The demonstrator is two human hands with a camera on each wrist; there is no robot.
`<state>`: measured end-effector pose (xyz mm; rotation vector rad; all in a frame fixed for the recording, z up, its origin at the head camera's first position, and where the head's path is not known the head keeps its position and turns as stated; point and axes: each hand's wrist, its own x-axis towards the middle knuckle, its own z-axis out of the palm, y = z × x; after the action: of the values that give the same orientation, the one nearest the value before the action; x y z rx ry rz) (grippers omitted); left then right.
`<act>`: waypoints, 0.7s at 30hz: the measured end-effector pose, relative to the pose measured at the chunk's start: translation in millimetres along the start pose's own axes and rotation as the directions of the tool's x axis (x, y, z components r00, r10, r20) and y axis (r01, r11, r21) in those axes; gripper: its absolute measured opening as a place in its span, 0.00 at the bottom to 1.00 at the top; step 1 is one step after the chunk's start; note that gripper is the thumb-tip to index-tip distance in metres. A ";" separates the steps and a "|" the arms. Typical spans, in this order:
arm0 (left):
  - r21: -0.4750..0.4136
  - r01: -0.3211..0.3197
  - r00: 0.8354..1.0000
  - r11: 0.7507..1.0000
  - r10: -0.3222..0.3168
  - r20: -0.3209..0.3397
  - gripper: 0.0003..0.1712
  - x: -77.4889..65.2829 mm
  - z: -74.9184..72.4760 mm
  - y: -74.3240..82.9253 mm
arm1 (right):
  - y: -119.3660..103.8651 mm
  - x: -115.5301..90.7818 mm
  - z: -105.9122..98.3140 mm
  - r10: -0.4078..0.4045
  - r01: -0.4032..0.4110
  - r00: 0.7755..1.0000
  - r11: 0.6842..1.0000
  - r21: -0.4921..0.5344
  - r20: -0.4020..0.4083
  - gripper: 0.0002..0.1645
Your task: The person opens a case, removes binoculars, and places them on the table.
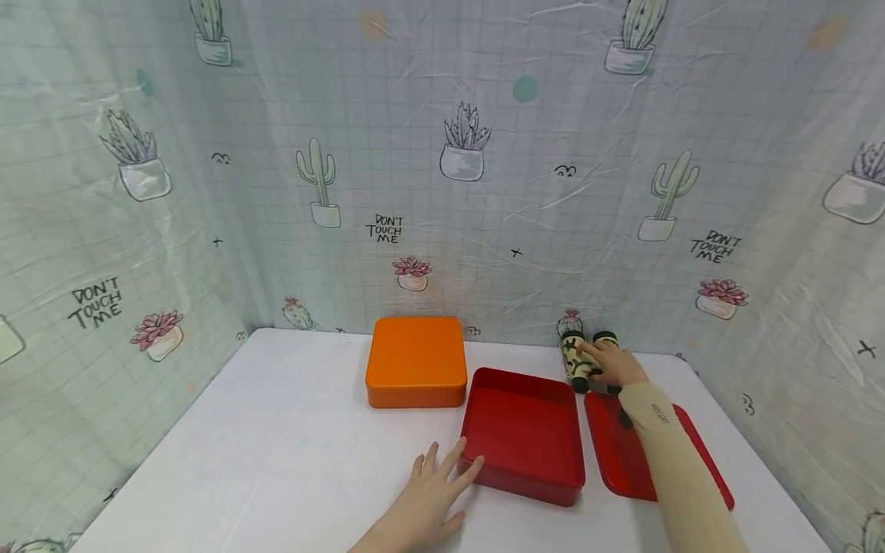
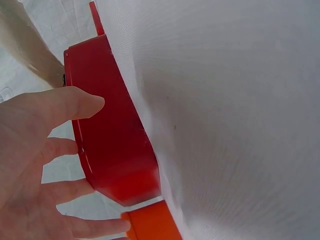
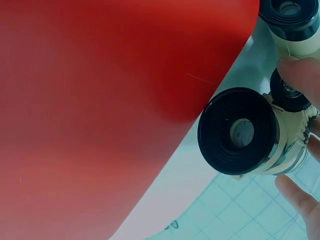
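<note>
Red box (image 1: 520, 485) sits open; binoculars (image 1: 573, 359) stand behind and right of it, right hand (image 1: 614, 364) curled round their middle, firmness unclear. Left hand (image 1: 430, 498) spread at box corner, gripping nothing. Reads as pickup; next calls for secure hold, level lift.

Soft, even light leaves faint glare on the creased backdrop (image 1: 387, 169).

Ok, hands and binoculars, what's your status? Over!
Left hand touching open red square box. Right hand touching black-ended camouflage binoculars. Flat red lid close by; no clear obstruction visible.
</note>
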<state>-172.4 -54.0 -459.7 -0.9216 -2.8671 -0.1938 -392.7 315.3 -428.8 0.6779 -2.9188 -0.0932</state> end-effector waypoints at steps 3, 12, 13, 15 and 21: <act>0.012 -0.012 1.000 1.000 0.012 -0.021 0.40 -0.9 -0.1 0.1 | 1.8 1.4 1.9 0.014 -0.014 1.000 1.000 0.004 0.008 0.29; 0.031 -0.023 0.999 0.999 0.024 -0.046 0.40 -1.3 0.9 -1.3 | 4.6 3.2 8.0 0.024 -0.028 0.999 0.993 -0.117 -0.031 0.33; 0.026 -0.018 0.999 1.000 0.019 -0.038 0.40 -1.3 0.6 -1.3 | 4.1 2.7 8.4 0.020 -0.025 0.999 0.991 -0.129 -0.040 0.33; 0.019 -0.010 1.000 1.000 0.010 -0.027 0.40 -1.2 0.5 -1.3 | 2.8 1.3 8.9 0.020 -0.028 0.998 0.989 -0.143 -0.054 0.34; 0.008 -0.002 1.000 1.000 0.002 -0.002 0.40 -0.6 0.9 -1.5 | -0.4 -4.0 11.5 0.040 -0.049 0.997 0.987 -0.153 -0.062 0.38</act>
<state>-172.9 -55.3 -460.8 -0.9219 -2.8632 -0.1832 -390.8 317.0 -440.7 0.5806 -2.8312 -0.2861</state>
